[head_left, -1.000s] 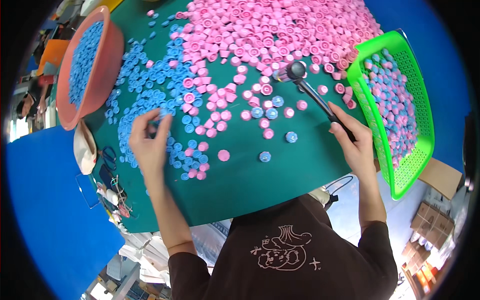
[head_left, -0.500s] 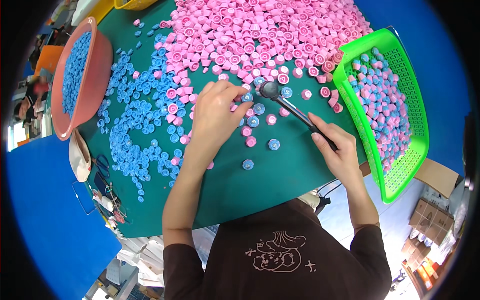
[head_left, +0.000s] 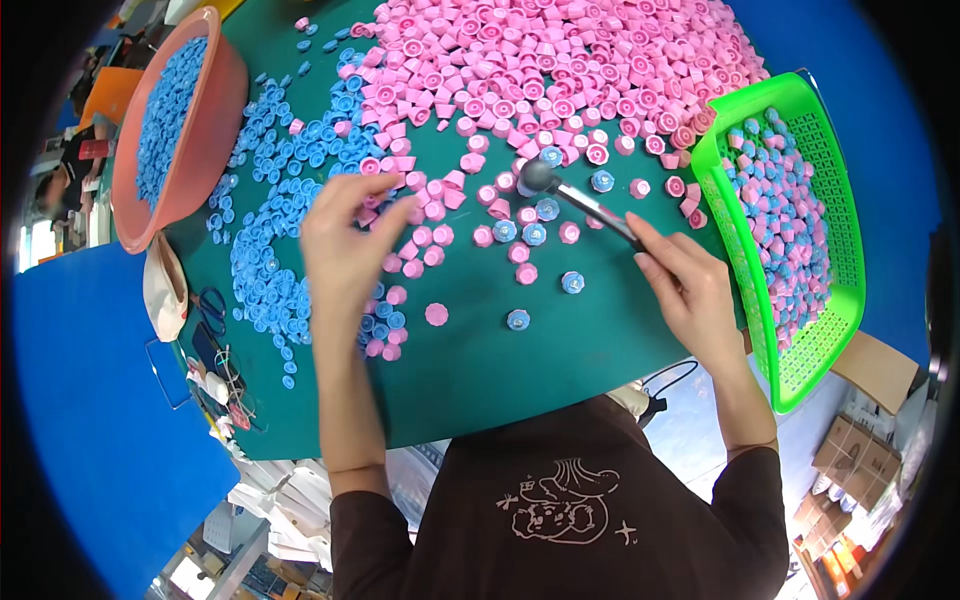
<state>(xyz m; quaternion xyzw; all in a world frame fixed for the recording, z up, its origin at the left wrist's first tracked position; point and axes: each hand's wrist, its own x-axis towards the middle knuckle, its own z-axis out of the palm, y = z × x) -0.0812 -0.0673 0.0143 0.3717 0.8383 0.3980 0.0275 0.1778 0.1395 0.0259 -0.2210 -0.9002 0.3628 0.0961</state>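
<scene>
In my right hand (head_left: 690,295) is a small hammer (head_left: 598,212) with a dark round head and a shiny shaft. Its head hangs over a cluster of pink cup-shaped pieces (head_left: 487,194), some topped with blue caps (head_left: 534,234). My left hand (head_left: 345,240) is apart from that cluster, thumb and index finger spread with nothing visible between them. Under and beside it lie loose blue caps (head_left: 275,250) and pink pieces (head_left: 422,236). Part of the blue spread is hidden by the left hand and forearm.
A large heap of pink pieces (head_left: 580,60) covers the far side of the green table (head_left: 460,390). At left stands a pink basin (head_left: 228,95) of blue caps, near scissors (head_left: 211,308). A green basket (head_left: 712,190) of joined pink-and-blue pieces stands at right.
My left hand has moved left, away from the cluster and the hammer head, and its thumb and index finger have parted. My right hand still grips the hammer. The view has shifted slightly.
</scene>
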